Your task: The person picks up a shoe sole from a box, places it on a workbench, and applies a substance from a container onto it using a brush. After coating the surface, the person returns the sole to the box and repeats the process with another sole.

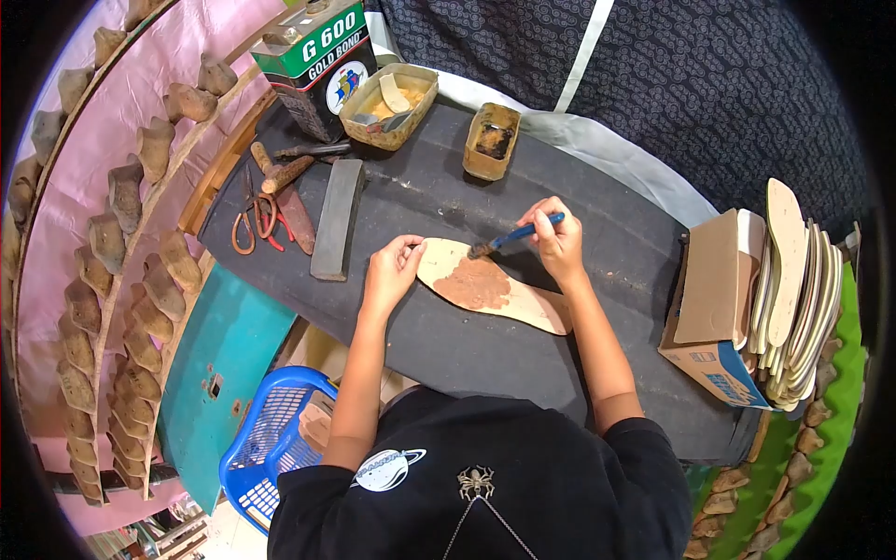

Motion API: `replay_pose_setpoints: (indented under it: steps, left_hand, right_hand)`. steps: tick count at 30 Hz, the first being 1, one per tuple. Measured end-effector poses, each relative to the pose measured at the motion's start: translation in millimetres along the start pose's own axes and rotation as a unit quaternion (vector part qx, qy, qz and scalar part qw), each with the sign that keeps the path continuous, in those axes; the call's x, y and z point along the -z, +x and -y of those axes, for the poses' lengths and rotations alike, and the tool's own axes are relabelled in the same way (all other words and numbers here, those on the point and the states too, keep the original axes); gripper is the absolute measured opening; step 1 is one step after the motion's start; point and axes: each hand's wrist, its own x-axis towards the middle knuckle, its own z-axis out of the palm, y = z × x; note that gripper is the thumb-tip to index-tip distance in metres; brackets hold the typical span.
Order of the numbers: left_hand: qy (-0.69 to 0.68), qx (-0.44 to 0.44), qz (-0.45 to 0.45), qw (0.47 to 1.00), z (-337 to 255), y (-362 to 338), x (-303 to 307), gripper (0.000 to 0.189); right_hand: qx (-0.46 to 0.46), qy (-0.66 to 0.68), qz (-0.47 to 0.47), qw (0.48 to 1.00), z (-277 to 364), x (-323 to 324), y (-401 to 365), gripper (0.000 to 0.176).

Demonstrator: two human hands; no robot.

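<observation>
A pale shoe insole [537,306] lies on the dark work table, its middle coated with a wet-looking brown layer. My left hand [393,271] pinches the wide end of the insole at its left edge. In my right hand [558,241] is a brush with a blue handle [516,235], and its dark bristles touch the upper edge of the brown patch. Beyond the brush stands a small open tub [492,140] with dark residue inside. A grey rectangular block [338,219] rests to the left of my left hand.
A G 600 Gold Bond can [322,70] and a tub of pale pieces in yellowish stuff [390,105] stand at the back left. Scissors [252,215] and other tools lie below them. At right, a cardboard box [711,280] holds many insoles [789,266]. A blue basket [271,448] stands below left.
</observation>
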Motion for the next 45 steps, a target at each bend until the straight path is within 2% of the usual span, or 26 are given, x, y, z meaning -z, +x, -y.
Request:
replay_pose_setpoints:
  steps: [6,17,19,22,25,26,30,32,36,41,45]
  left_hand:
    - [0.062,0.002,0.007,0.998,-10,-1,4,0.019]
    - [0.038,-0.014,0.001,0.999,-5,-1,3,0.019]
    - [0.048,-0.003,-0.002,0.999,-6,-1,3,0.02]
    - [0.052,-0.015,-0.007,0.999,-4,-1,3,0.02]
    - [0.035,-0.015,0.001,0.999,-6,-3,4,0.022]
    - [0.022,-0.018,0.005,1.0,-8,-4,4,0.023]
    - [-0.01,-0.006,0.007,1.0,-4,-8,3,0.023]
    - [-0.023,-0.002,0.009,1.0,-2,-8,4,0.022]
    - [-0.05,0.012,0.031,0.998,-2,-8,5,0.022]
    - [-0.022,-0.002,0.025,0.999,-1,-10,7,0.024]
    - [0.012,-0.011,0.014,1.0,-8,-12,6,0.023]
  right_hand:
    - [0.006,-0.039,-0.015,0.999,14,26,-21,0.025]
    - [0.028,-0.031,0.0,0.999,21,46,-14,0.028]
    - [-0.034,0.017,-0.059,0.998,19,39,2,0.029]
    - [0.008,0.134,-0.121,0.984,15,27,36,0.025]
    - [0.06,0.151,-0.166,0.973,3,13,82,0.018]
    - [0.078,0.109,-0.166,0.977,-2,12,97,0.018]
    - [0.035,-0.018,-0.129,0.991,-25,7,140,0.022]
    - [0.043,-0.127,-0.099,0.986,-49,3,153,0.021]
    - [0.078,-0.217,-0.082,0.97,-47,-9,155,0.026]
    - [0.044,-0.223,-0.044,0.973,-33,-9,145,0.031]
    - [0.067,-0.235,-0.006,0.97,-20,-8,125,0.03]
